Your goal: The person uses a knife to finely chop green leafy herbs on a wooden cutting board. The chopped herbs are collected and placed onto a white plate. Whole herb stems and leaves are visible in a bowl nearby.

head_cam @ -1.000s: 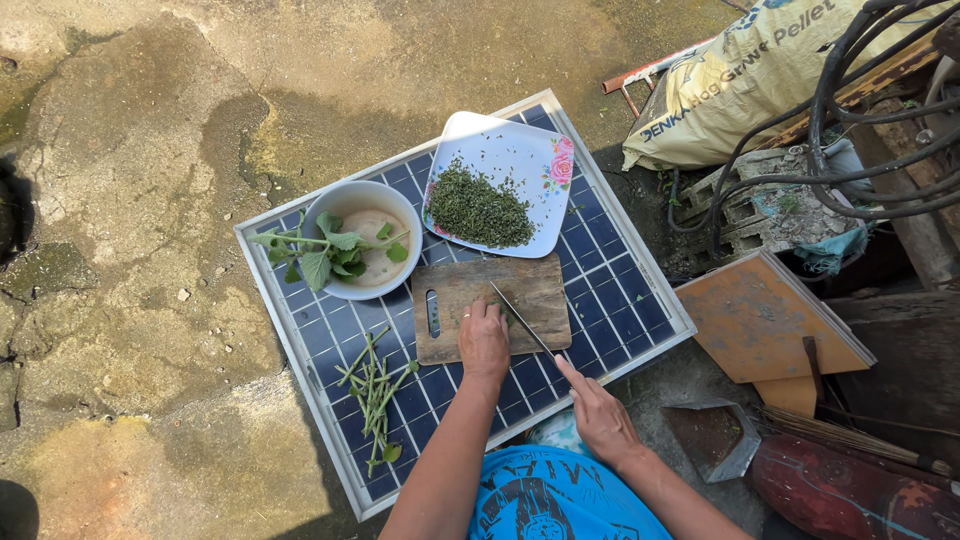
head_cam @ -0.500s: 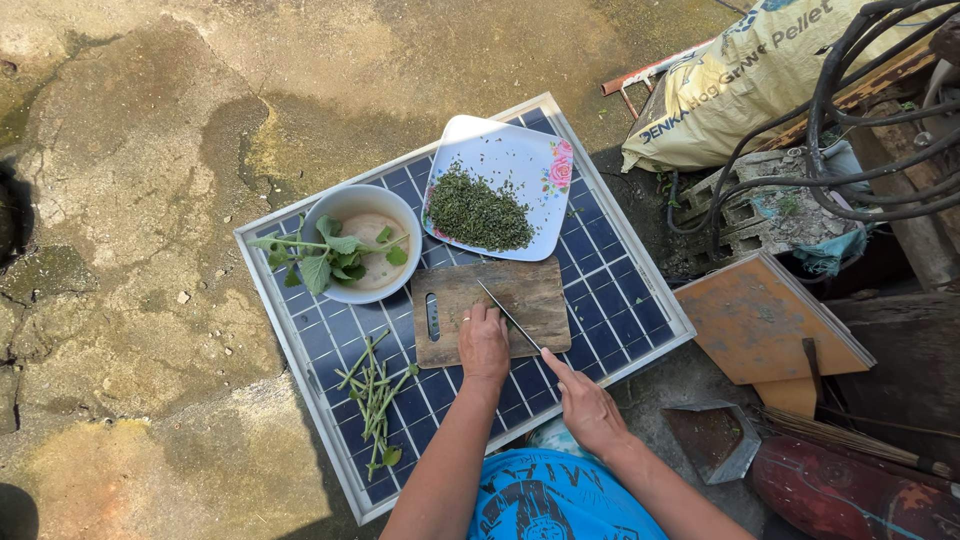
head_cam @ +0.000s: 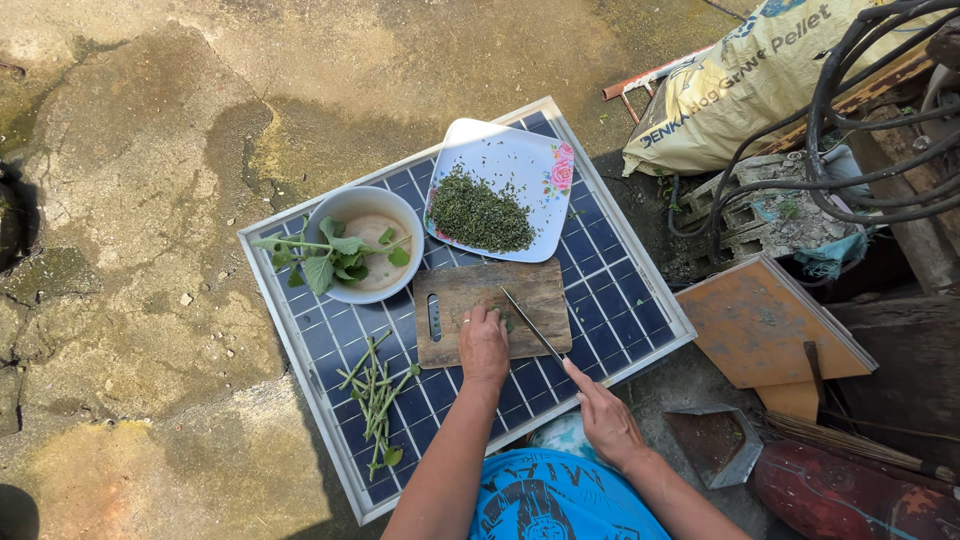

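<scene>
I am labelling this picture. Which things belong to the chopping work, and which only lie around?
In use: left hand, right hand, knife, cutting board, plate of chopped greens, bowl of leaves, bare stems.
Lying about: feed sack, cables, wooden box.

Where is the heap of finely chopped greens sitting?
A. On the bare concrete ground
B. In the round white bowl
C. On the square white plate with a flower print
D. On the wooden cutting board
C: the chopped greens are heaped on the square white plate, beside the round bowl, which holds whole leaves.
</scene>
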